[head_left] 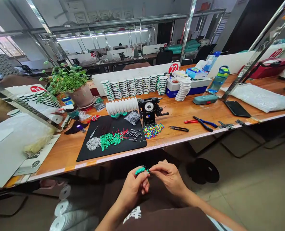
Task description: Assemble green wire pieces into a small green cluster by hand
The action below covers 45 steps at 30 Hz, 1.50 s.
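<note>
My left hand (134,181) is closed around a bundle of small green pieces (140,170) with thin dark ends sticking up. Over my lap, in front of the table edge, my right hand (170,178) pinches with thumb and forefinger close against that bundle. What lies between those fingertips is too small to make out. On the black mat (84,155) beyond my hands lie a pile of green tubes (110,140), a heap of small silvery pieces (93,144), red leads (122,132) and black pieces with light marks (134,134).
A hand-cranked winding machine (150,110) carries a row of white spools (122,106). Coloured beads (153,131) lie below it. Tweezers (179,128), a red-handled tool (190,121) and blue-handled pliers (206,123) lie to the right. Stacked spools (139,86) line the back beside a potted plant (66,80).
</note>
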Each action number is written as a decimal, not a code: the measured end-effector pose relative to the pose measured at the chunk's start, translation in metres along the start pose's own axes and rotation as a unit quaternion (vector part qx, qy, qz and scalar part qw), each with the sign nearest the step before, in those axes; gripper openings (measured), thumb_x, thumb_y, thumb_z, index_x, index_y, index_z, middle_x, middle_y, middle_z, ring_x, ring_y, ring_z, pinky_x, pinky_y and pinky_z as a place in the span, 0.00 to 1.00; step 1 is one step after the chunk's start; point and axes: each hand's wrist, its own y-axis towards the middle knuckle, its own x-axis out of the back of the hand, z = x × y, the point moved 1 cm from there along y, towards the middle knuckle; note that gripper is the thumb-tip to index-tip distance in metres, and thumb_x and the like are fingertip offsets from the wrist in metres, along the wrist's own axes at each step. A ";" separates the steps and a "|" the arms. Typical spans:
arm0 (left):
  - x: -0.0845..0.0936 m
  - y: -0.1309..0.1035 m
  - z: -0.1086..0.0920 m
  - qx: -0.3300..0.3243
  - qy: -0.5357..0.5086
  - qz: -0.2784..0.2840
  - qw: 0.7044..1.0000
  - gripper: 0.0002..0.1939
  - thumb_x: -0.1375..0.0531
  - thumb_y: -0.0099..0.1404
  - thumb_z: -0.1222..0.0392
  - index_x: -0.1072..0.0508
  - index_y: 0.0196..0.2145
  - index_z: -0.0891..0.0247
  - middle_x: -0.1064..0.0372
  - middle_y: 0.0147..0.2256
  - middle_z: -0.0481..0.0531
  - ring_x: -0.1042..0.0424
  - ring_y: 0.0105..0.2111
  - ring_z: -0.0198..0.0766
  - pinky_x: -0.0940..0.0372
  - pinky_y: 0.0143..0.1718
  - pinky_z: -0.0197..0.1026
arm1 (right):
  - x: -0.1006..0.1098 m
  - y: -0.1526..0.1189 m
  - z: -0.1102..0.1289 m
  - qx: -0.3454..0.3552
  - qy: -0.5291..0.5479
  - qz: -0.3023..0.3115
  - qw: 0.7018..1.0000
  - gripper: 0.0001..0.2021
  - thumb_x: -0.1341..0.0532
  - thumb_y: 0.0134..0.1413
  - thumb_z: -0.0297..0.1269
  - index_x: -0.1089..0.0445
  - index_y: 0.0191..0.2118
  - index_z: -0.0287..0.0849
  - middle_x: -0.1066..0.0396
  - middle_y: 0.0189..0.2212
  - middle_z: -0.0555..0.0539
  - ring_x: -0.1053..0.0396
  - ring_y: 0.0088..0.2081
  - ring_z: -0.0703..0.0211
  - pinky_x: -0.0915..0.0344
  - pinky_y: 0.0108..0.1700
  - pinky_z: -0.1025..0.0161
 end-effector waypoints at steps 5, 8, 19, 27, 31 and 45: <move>-0.001 0.002 0.002 -0.005 0.007 0.000 1.000 0.23 0.31 0.51 0.43 0.36 0.25 0.63 0.44 0.16 0.41 0.41 0.16 0.28 0.51 0.16 0.30 | -0.002 -0.002 -0.002 0.012 -0.004 0.018 1.000 0.15 0.37 0.61 0.52 0.18 0.34 0.49 0.28 0.21 0.49 0.40 0.27 0.59 0.45 0.36 0.60; -0.002 0.003 0.004 -0.004 0.003 -0.004 1.000 0.22 0.32 0.52 0.44 0.37 0.25 0.62 0.44 0.15 0.40 0.42 0.15 0.28 0.51 0.15 0.30 | -0.004 -0.003 -0.002 0.009 -0.002 0.024 1.000 0.14 0.37 0.61 0.51 0.18 0.34 0.49 0.29 0.21 0.49 0.40 0.27 0.58 0.45 0.37 0.59; -0.001 -0.001 0.001 0.050 -0.083 0.001 0.995 0.19 0.30 0.48 0.49 0.30 0.25 0.68 0.46 0.15 0.41 0.44 0.15 0.26 0.57 0.14 0.29 | 0.000 -0.002 -0.007 -0.009 0.018 -0.009 1.000 0.14 0.36 0.60 0.51 0.18 0.34 0.49 0.28 0.22 0.48 0.40 0.28 0.58 0.45 0.33 0.61; -0.001 0.001 0.005 0.056 -0.063 0.003 0.996 0.20 0.31 0.48 0.49 0.34 0.25 0.64 0.46 0.15 0.40 0.45 0.14 0.26 0.58 0.14 0.29 | -0.003 -0.002 -0.001 0.017 0.017 0.028 0.999 0.15 0.36 0.60 0.53 0.18 0.33 0.49 0.28 0.20 0.49 0.39 0.26 0.59 0.43 0.36 0.59; -0.002 0.004 0.009 0.063 -0.055 0.017 0.996 0.21 0.30 0.49 0.48 0.35 0.26 0.63 0.45 0.15 0.40 0.45 0.14 0.26 0.56 0.14 0.29 | -0.004 -0.004 0.004 -0.023 0.043 0.067 0.997 0.17 0.37 0.59 0.53 0.21 0.34 0.45 0.32 0.19 0.51 0.38 0.25 0.60 0.41 0.34 0.60; 0.001 0.004 0.009 -0.063 0.018 -0.039 0.997 0.15 0.32 0.53 0.51 0.30 0.28 0.64 0.32 0.18 0.48 0.35 0.20 0.33 0.40 0.24 0.34 | -0.029 -0.008 0.002 -0.159 0.338 -0.003 0.928 0.20 0.33 0.54 0.55 0.34 0.31 0.42 0.42 0.22 0.55 0.45 0.23 0.66 0.41 0.28 0.66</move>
